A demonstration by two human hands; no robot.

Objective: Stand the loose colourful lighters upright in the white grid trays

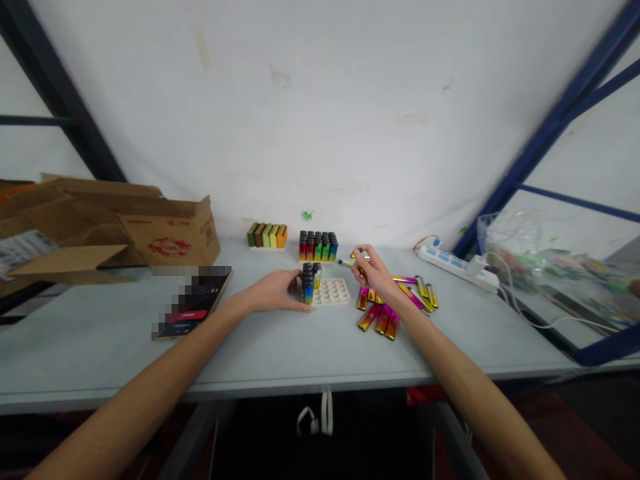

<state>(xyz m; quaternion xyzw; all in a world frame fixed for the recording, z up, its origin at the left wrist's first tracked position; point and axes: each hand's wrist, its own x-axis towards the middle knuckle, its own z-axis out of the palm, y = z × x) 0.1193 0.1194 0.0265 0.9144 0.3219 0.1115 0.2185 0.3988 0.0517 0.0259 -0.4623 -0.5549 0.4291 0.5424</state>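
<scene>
My left hand [277,290] curls round the left end of a white holed tray [333,292], thumb at its front corner. Blue lighters [307,285] with black tops stand upright in the tray's left end, and a yellow one [317,277] is beside them. The holes to the right show bare. Above the tray's right end, my right hand [371,272] is closed on a lighter [346,263], which points left; more shiny metal shows at its fingertips. Under and beside my right forearm lies a loose pile of pink and gold lighters [384,320].
At the back stand a filled tray of red, green and blue lighters [318,247] and a block of green-to-orange ones [267,237]. Cardboard boxes [170,233] and a dark flat box [197,303] are left. A power strip [457,268] and plastic bag [515,240] lie right.
</scene>
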